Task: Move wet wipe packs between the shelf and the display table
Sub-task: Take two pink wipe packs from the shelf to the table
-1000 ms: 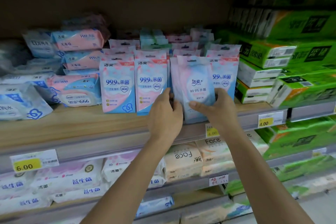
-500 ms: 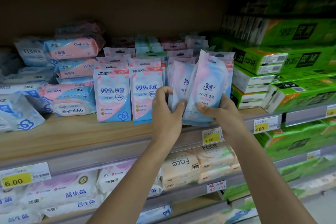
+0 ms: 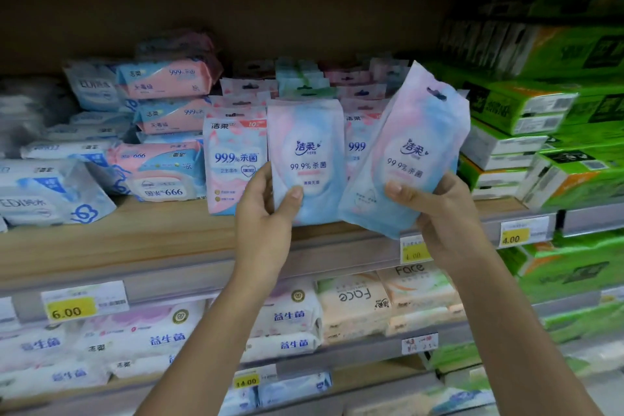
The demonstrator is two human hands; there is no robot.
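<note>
I hold two pale blue and pink wet wipe packs in front of the wooden shelf (image 3: 118,240). My left hand (image 3: 266,213) grips the lower edge of the left pack (image 3: 305,145), which stands upright. My right hand (image 3: 442,209) grips the bottom of the right pack (image 3: 410,149), which tilts to the right and is lifted off the shelf. Behind them, rows of similar pink and blue packs (image 3: 234,159) stand upright on the shelf.
Stacked flat wipe packs (image 3: 162,132) lie on the shelf's left. Green tissue boxes (image 3: 526,118) fill the right side. Yellow price tags (image 3: 69,309) line the shelf edge. A lower shelf holds more packs (image 3: 351,304).
Both hands have drawn the two packs out from the row and apart. The right pack has tilted further right and come closer to me; the left pack now faces me fully.
</note>
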